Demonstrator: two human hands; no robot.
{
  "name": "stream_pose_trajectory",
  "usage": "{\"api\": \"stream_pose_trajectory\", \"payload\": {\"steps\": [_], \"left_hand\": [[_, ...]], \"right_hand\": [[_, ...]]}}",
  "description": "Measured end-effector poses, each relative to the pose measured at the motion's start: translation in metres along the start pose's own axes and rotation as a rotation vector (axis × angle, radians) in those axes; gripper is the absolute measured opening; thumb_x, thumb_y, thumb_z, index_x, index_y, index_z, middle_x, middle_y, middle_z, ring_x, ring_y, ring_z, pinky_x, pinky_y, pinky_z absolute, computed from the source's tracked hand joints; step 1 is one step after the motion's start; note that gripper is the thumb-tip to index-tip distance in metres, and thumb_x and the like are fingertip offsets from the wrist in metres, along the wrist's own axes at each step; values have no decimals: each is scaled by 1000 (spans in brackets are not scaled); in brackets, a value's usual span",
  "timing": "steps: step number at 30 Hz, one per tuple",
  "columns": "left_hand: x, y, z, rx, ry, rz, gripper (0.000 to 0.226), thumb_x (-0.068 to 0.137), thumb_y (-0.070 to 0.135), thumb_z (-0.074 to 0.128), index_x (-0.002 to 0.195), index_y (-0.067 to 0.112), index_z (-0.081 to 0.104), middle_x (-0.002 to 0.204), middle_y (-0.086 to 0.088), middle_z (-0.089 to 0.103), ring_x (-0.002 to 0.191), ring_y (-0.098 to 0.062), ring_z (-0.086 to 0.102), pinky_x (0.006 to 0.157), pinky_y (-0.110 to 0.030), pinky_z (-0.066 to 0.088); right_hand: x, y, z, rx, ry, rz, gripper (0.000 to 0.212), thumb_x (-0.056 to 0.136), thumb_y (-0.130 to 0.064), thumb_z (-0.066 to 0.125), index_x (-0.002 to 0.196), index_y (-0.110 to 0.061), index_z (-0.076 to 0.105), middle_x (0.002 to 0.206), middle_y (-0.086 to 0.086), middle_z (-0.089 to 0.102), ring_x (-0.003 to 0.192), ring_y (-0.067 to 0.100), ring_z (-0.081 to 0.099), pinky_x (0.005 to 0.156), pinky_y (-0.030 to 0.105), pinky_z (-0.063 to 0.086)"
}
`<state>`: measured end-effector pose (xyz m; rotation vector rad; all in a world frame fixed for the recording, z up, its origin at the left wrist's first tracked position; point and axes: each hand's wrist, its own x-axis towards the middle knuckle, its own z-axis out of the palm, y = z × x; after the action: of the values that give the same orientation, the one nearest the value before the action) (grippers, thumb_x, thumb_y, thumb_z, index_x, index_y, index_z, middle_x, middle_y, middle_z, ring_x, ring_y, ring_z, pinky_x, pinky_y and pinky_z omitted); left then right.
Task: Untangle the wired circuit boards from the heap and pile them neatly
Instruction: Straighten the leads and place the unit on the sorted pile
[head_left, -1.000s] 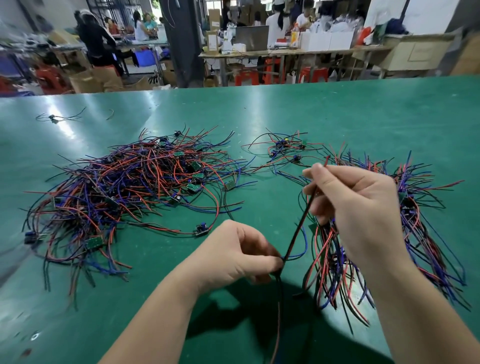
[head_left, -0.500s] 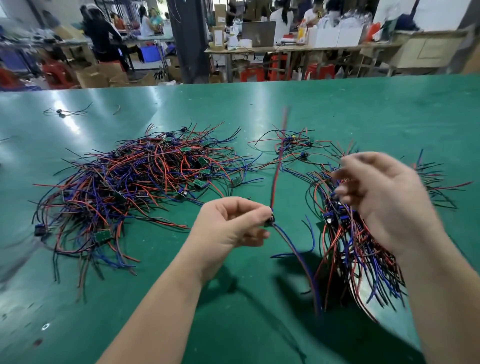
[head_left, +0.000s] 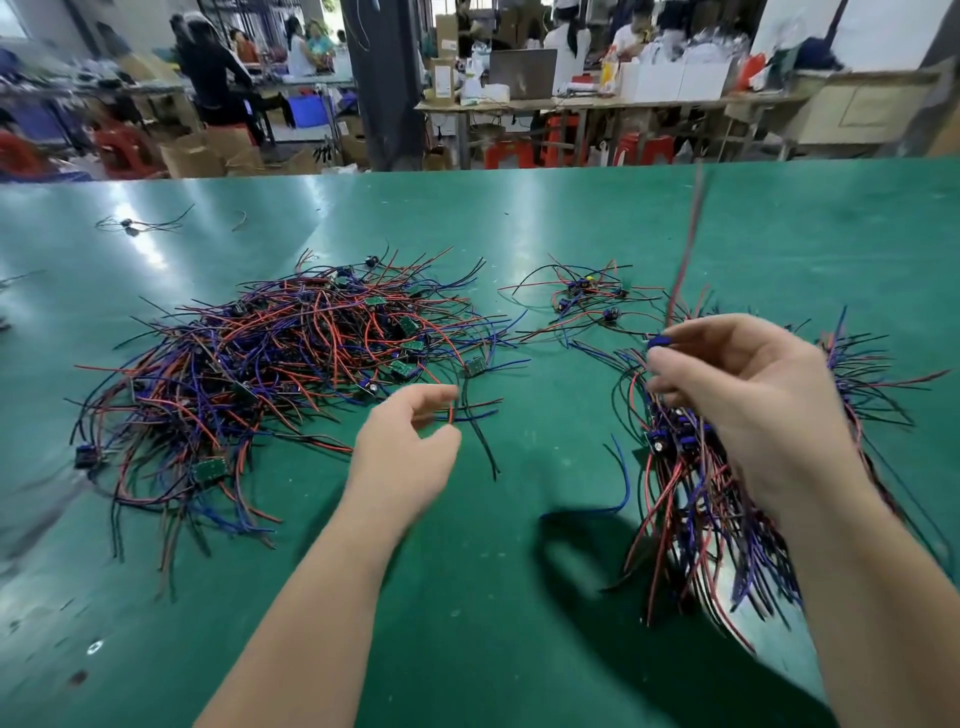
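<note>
**Sorting wired circuit boards: one board held clear of the heap**

We take the tangled heap (head_left: 270, 374) of red, blue and black leads and small green boards as our landmark on the green table (head_left: 519, 597). At the heap's near right edge we see the left hand (head_left: 410, 447). Its thumb and forefinger are loosely curled with the tips apart, and a loose red lead (head_left: 451, 413) from the heap crosses the gap between them. Well to the right of the heap, the right hand (head_left: 753, 410) pinches a wired board (head_left: 658, 341) by its blue part between thumb and fingertip. The board's lead (head_left: 685, 260) rises above the hand, blurred. Beneath that hand lies the pile (head_left: 691, 519), its leads running roughly parallel. Right of the heap and farther from us sits a small cluster (head_left: 587, 299) of boards.
</note>
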<state>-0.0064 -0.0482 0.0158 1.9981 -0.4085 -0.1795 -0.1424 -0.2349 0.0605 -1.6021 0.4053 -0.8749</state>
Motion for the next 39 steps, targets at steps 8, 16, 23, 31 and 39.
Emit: {"api": "stream_pose_trajectory", "payload": {"steps": [8, 16, 23, 31, 39], "left_hand": [[7, -23, -3, 702, 10, -58, 42, 84, 19, 55, 125, 20, 53, 121, -6, 52, 118, -29, 44, 94, -35, 38], [-3, -8, -3, 468, 206, 294, 18, 81, 24, 72, 96, 30, 63, 92, 15, 69, 91, -9, 64, 89, -29, 32], [-23, 11, 14, -54, -86, 534, 26, 70, 12, 82, 84, 26, 66, 80, 16, 69, 63, -4, 61, 66, -14, 48], [-30, 9, 31, -256, -241, 254, 39, 57, 34, 88, 84, 21, 63, 78, 6, 72, 67, -12, 66, 65, -25, 55], [-33, 19, 32, -719, -440, -153, 34, 62, 22, 72, 89, 3, 65, 67, -4, 69, 54, -11, 63, 51, -20, 52]], "right_hand": [[11, 12, -34, -1000, 60, 58, 22, 82, -32, 67, 102, -22, 70, 95, 1, 67, 80, 15, 53, 75, 24, 36], [-2, 3, -2, -517, -10, -44, 10, 83, -15, 67, 79, -23, 72, 66, -5, 70, 62, 6, 64, 64, 20, 51], [-18, 12, 29, -146, -376, 148, 12, 77, -26, 73, 86, -19, 71, 71, 1, 72, 58, 9, 62, 51, 20, 46], [-18, 19, 35, 111, -333, 317, 12, 71, 1, 74, 75, -8, 67, 60, 0, 66, 50, 7, 51, 47, 15, 39], [-12, 20, 33, 446, -302, 670, 15, 58, -7, 70, 72, -7, 75, 66, 6, 67, 51, 8, 58, 48, 14, 48]]}}
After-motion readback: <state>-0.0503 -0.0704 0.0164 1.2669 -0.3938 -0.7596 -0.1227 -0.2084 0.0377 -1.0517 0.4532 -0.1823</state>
